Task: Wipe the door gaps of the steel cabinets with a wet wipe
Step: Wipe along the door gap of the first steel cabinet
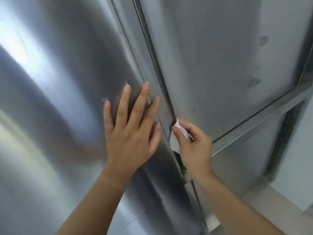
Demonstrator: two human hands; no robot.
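Now | left hand (130, 136) flat | right hand (194, 146) pinches one wipe (175, 144) | one gap (156, 65)

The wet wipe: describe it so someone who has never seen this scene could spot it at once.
A dark vertical gap runs between the left door and right door. Follow it down to the right hand, which pinches the wipe against the gap. It is the only white, crumpled thing among grey metal; the left hand, flat on the left door, holds nothing.

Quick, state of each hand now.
Left hand: open, flat on the steel cabinet door.
Right hand: pinching the wet wipe at the door gap.
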